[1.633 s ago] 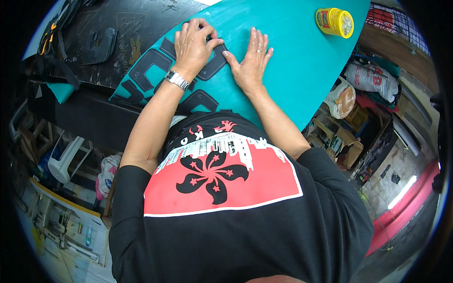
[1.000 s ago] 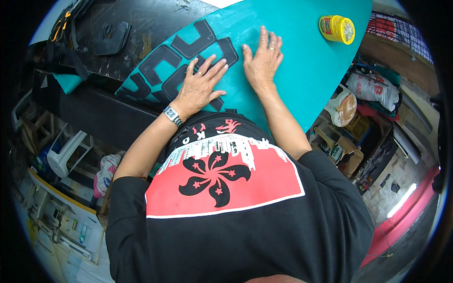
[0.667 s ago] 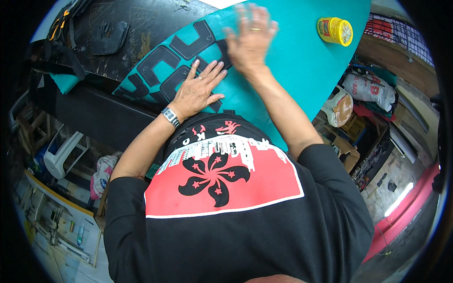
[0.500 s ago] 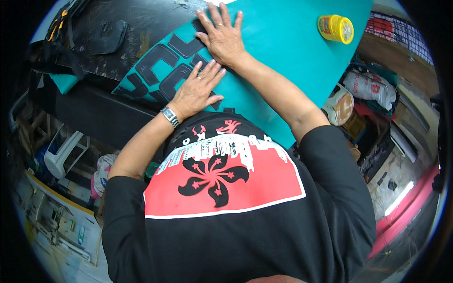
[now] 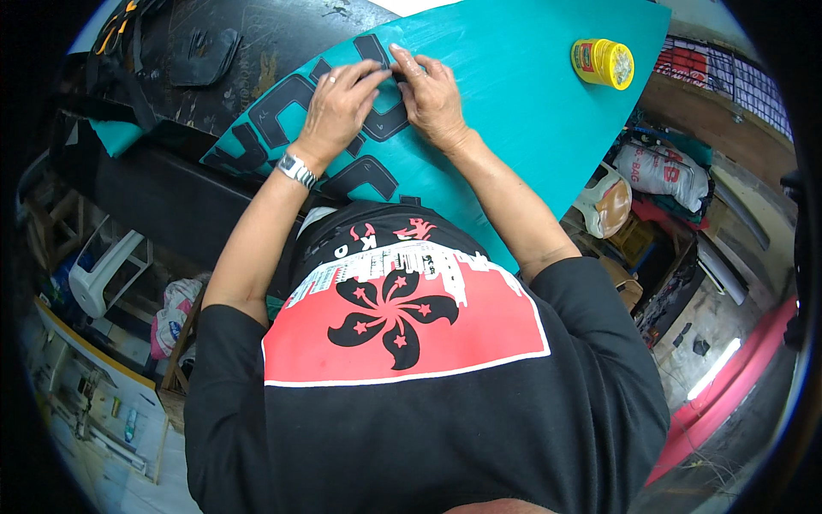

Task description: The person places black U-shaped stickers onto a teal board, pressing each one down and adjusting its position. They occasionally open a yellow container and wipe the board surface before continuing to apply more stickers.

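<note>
A teal sheet [image 5: 514,111] is laid out in front of me, with several black cut-out pieces [image 5: 267,116] on it, some bent at right angles. My left hand [image 5: 341,107] is over these pieces, its fingers bent and pressed together; whatever may be between their tips is hidden. Close beside it is my right hand [image 5: 435,101], thumb and index finger apart, the index pointing forward. The fingertips of both hands nearly meet at the edge of a U-shaped black piece [image 5: 385,126]. Nearer my body is another angled black piece [image 5: 364,176].
A yellow jar [image 5: 604,64] stands on the sheet's right side. On the dark tabletop [image 5: 274,38] at far left are a black flat piece [image 5: 204,56] and an orange-handled tool [image 5: 111,32]. A white plastic stool [image 5: 111,272] is at left, a stuffed sack [image 5: 659,171] at right.
Both hands lay flat with spread fingers before. My right hand has come back toward me; my left has moved forward and bent its fingers. More of the black pieces shows.
</note>
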`<state>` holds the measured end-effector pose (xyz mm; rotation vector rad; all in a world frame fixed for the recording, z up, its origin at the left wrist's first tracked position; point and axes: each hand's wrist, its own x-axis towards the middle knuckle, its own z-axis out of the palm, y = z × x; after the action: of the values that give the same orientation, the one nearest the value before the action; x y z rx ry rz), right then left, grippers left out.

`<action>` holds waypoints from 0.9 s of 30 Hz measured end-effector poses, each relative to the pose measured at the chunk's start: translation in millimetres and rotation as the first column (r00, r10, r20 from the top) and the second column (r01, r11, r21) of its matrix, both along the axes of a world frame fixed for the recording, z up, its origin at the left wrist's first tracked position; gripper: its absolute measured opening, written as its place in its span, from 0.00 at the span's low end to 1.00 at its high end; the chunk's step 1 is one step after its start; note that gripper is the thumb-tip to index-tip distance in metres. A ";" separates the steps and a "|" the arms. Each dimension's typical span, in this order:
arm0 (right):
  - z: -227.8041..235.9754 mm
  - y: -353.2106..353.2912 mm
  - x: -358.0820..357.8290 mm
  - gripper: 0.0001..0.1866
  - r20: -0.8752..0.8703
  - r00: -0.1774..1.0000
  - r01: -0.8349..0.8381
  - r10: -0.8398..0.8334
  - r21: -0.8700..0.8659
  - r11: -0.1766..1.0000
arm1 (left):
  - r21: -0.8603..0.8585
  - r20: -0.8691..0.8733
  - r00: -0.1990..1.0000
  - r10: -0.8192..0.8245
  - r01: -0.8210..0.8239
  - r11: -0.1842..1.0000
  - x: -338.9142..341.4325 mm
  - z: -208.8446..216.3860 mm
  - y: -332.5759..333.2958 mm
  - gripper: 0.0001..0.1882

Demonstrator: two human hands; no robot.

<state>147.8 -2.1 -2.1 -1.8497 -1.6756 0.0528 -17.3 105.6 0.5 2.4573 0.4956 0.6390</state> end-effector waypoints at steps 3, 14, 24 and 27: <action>-0.4 0.4 -5.3 0.37 -0.053 0.998 0.039 -0.040 -0.017 0.999 | 0.056 -0.025 1.000 0.000 0.002 0.998 15.3 -6.5 16.3 0.19; -1.4 19.4 0.9 0.33 -0.153 0.982 0.092 -0.109 -0.111 0.990 | 0.117 -0.165 0.966 -0.199 0.220 0.968 26.0 -6.2 48.8 0.11; -4.1 22.2 -6.0 0.32 -0.125 0.970 0.191 -0.208 -0.136 0.972 | 0.069 -0.243 0.929 -0.278 0.303 0.951 32.3 -5.8 61.9 0.13; -7.2 25.3 -14.3 0.32 -0.094 0.960 0.252 -0.262 -0.111 0.961 | 0.043 -0.246 0.925 -0.291 0.310 0.950 33.4 -5.6 62.6 0.14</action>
<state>133.5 23.2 -9.3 -2.0858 -1.3695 0.1260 16.1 168.3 -5.1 2.6280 0.1732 0.2448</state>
